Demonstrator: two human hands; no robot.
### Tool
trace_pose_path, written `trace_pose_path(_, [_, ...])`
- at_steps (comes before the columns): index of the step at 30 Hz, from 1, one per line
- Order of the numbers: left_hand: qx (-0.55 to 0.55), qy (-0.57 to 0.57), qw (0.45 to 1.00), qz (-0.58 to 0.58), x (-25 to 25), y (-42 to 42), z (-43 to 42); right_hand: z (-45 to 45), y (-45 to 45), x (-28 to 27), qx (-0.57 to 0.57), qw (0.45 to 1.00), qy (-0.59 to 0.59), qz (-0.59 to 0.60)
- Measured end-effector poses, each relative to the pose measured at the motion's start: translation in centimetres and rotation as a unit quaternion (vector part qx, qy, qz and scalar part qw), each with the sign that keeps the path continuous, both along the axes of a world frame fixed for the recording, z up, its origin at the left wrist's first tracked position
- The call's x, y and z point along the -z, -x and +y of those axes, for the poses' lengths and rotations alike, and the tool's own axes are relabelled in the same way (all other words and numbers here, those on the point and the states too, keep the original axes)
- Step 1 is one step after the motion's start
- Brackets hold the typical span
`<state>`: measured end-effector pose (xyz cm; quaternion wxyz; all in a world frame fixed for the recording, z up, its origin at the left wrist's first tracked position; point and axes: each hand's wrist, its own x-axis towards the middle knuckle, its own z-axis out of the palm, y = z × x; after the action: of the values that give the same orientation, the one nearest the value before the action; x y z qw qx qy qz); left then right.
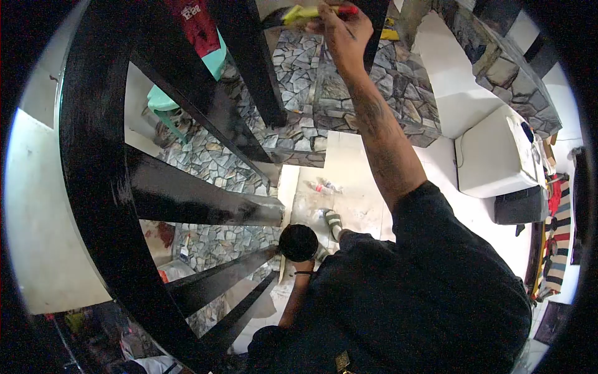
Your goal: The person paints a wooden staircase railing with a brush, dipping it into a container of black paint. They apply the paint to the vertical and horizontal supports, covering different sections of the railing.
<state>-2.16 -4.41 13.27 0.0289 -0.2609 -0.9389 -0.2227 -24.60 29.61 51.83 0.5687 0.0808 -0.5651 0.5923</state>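
Observation:
In the head view, my right hand [349,38] is raised at the top, its fingers wrapped around a paintbrush [303,14] with a yellow handle and red end. The dark bristle end points left, beside a black upright post [254,62], and is blurred; I cannot tell if it touches. Lower down, near my body, my left hand [303,267] grips a round black container [298,242] from below. Its inside looks dark. The container is close to the ends of several black railing bars [199,190]. A broad, curved black rail [99,162] joins them on the left.
Stone-patterned steps [380,100] lie beyond the railing. A green plastic chair [163,100] and red cloth [198,31] stand behind the bars. To the right is a white box-shaped appliance [495,153]. My sandalled foot [334,223] rests on the pale floor [355,162].

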Motion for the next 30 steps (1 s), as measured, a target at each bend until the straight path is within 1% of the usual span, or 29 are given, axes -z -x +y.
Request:
trace_pose_path(1, [-0.001, -0.009, 1.0, 0.009, 0.1, 0.1, 0.1, 0.4, -0.5, 0.3, 0.019, 1.0, -0.005, -0.015])
trace_pose_path(2, [0.008, 0.079, 0.987, 0.14, 0.1, 0.4, 0.1, 0.6, -1.0, 1.2, 0.121, 0.985, -0.054, -0.114])
trace_pose_path(4, [0.019, 0.194, 0.946, 0.26, 0.7, 0.6, 0.1, 1.2, 0.0, 3.9, 0.117, 0.977, -0.105, -0.147])
trace_pose_path(5, [0.021, 0.223, 0.942, 0.252, 0.9, 0.4, 0.0, 1.6, 0.7, 4.6, 0.122, 0.969, -0.107, -0.187])
trace_pose_path(6, [0.019, 0.169, 0.964, 0.205, 1.0, 0.3, -0.1, 1.3, 1.0, 4.7, 0.127, 0.959, -0.11, -0.228])
trace_pose_path(7, [0.015, 0.113, 0.981, 0.16, 1.1, 0.1, -0.1, 0.4, 1.1, 3.8, 0.124, 0.966, -0.101, -0.203])
trace_pose_path(8, [0.006, -0.029, 0.997, 0.072, 1.2, -0.1, 0.2, -0.3, 1.2, 2.8, 0.121, 0.972, -0.093, -0.178])
trace_pose_path(10, [0.007, -0.102, 0.992, 0.074, 2.1, -0.2, 0.0, -0.4, 1.4, 1.2, 0.116, 0.98, -0.082, -0.138])
trace_pose_path(11, [0.017, -0.033, 0.985, 0.166, 2.5, 0.3, -0.2, -0.4, 1.3, 0.6, 0.061, 0.994, -0.045, -0.081])
trace_pose_path(13, [0.021, 0.084, 0.989, 0.121, 1.1, 0.9, 0.2, -0.8, 0.1, -0.8, -0.049, 0.998, 0.025, 0.036])
trace_pose_path(14, [0.015, 0.131, 0.991, -0.018, -3.7, 1.1, 1.1, -1.2, -1.3, -1.1, -0.015, 1.0, 0.002, 0.011])
trace_pose_path(15, [0.013, 0.151, 0.984, -0.089, -5.1, 1.0, 1.4, -0.4, -1.5, -0.5, 0.007, 1.0, -0.013, -0.022])
trace_pose_path(16, [0.008, 0.173, 0.972, -0.157, -6.4, 1.0, 1.6, 0.4, -1.5, 0.9, 0.03, 0.998, -0.027, -0.057])
trace_pose_path(17, [0.007, 0.171, 0.973, -0.157, -6.1, 0.9, 1.5, 1.1, -1.2, 2.2, 0.051, 0.994, -0.041, -0.092])
trace_pose_path(18, [0.005, 0.131, 0.984, -0.119, -4.7, 0.6, 1.2, 1.1, -1.2, 2.7, 0.128, 0.97, -0.107, -0.178])
trace_pose_path(19, [0.004, 0.093, 0.992, -0.081, -3.2, 0.3, 0.8, 1.5, -0.3, 3.7, 0.147, 0.963, -0.136, -0.179])
trace_pose_path(20, [0.005, 0.013, 1.0, -0.003, 0.4, -0.1, 0.1, 2.1, 1.3, 4.7, 0.166, 0.956, -0.164, -0.179])
trace_pose_path(21, [0.011, -0.003, 0.998, 0.065, 0.6, 0.0, 0.1, 1.7, 2.0, 4.5, 0.186, 0.947, -0.193, -0.178])
trace_pose_path(22, [0.012, -0.016, 0.991, 0.135, 0.6, 0.0, 0.1, 1.3, 2.5, 4.3, 0.137, 0.959, -0.121, -0.217])
trace_pose_path(23, [0.018, 0.036, 0.98, 0.196, 0.8, 0.2, 0.2, 1.4, 2.9, 3.8, 0.13, 0.966, -0.105, -0.198])
trace_pose_path(25, [0.024, 0.077, 0.961, 0.263, 0.7, 0.4, 0.1, 1.3, 3.2, 2.5, 0.113, 0.977, -0.074, -0.163])
trace_pose_path(26, [0.025, 0.067, 0.96, 0.271, 0.8, 0.5, 0.1, 1.2, 2.8, 2.4, 0.05, 0.995, -0.027, -0.088])
trace_pose_path(29, [0.031, 0.052, 0.961, 0.271, 1.3, 0.3, -0.2, 2.3, 2.1, 2.7, 0.055, 0.998, -0.035, -0.003])
trace_pose_path(30, [0.03, 0.024, 0.967, 0.251, 1.4, 0.2, -0.2, 2.5, 1.9, 3.6, 0.073, 0.996, -0.037, -0.017])
